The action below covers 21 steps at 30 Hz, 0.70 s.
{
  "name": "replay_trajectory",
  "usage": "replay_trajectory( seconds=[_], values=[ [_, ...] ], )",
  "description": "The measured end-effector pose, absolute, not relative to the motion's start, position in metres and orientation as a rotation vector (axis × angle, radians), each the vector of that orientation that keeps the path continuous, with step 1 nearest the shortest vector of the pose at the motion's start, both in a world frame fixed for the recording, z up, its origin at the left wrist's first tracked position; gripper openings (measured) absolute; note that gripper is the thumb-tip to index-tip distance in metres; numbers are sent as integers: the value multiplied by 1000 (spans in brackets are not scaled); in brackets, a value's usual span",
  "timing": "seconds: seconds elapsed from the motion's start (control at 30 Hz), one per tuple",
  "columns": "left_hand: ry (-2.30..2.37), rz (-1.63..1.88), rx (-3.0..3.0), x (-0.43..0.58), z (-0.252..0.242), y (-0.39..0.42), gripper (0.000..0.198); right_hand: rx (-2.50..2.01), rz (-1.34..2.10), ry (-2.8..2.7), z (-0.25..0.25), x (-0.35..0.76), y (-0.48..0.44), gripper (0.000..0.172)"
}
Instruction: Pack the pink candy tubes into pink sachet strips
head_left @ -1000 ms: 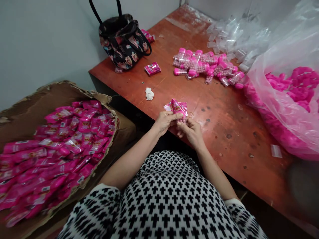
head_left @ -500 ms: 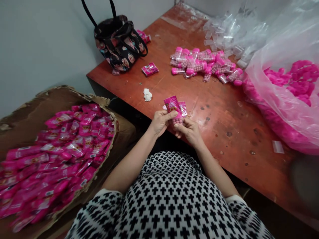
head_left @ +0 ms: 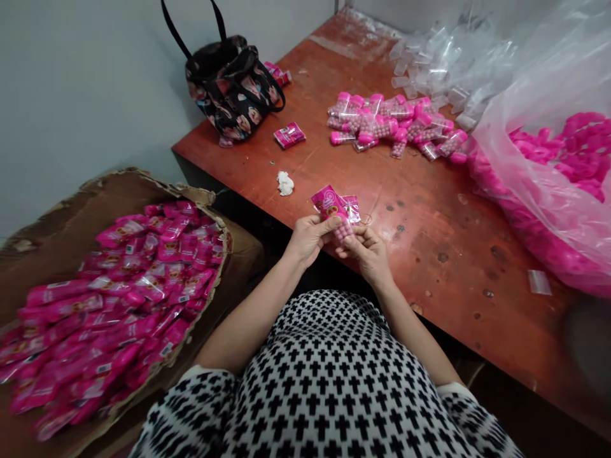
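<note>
My left hand (head_left: 308, 240) is closed on a pink printed wrapper sleeve (head_left: 328, 200), the thumb pressed on its front. Out of the lower end of the sleeve shows a clear bottle of pink balls (head_left: 344, 231). The fingers of my right hand (head_left: 368, 253) pinch that bottle at its lower end. How deep the bottle sits inside the sleeve is hidden. Just behind, at the table edge, lies more pink printed wrapper (head_left: 352, 207), and a thin rubber band (head_left: 366, 219) is beside it.
Several pink-capped bottles (head_left: 382, 121) lie piled on the table (head_left: 429, 210). Behind them are clear empty tubes (head_left: 453, 63); right, a plastic bag of pink caps (head_left: 544, 235). A wrapper stack (head_left: 289, 135), white lump (head_left: 285, 184) and handbag (head_left: 238, 95) stand left. A carton (head_left: 219, 267) holds wrapped bottles (head_left: 138, 280).
The sleeve and bottle have tilted, the sleeve's top leaning further left. Both hands keep their grip. The whole view has shifted slightly.
</note>
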<state>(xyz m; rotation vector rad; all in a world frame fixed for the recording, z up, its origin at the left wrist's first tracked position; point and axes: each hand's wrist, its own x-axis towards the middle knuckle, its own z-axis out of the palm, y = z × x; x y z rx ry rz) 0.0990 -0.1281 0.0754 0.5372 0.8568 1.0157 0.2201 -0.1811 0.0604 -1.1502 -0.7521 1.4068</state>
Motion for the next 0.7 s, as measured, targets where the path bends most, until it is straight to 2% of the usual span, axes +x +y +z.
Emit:
replay_trajectory(
  seconds=[0.17,0.37,0.57,0.63,0.7],
  values=[
    [879,981,529,109,71,-139,34,-1213,1225,-777,64,216,-184,34],
    [855,978,480,104,69,-146,31,-1154,1431,-736,59,222,-178,40],
    [749,833,443,88,73,-165,31,-1144,1498,-1043,68,222,-165,48],
    [786,940,432,70,82,-170,28,-1091,1541,-1146,71,218,-161,47],
    [841,1203,422,45,93,-172,31,-1067,1555,-1183,72,216,-159,44]
  ],
)
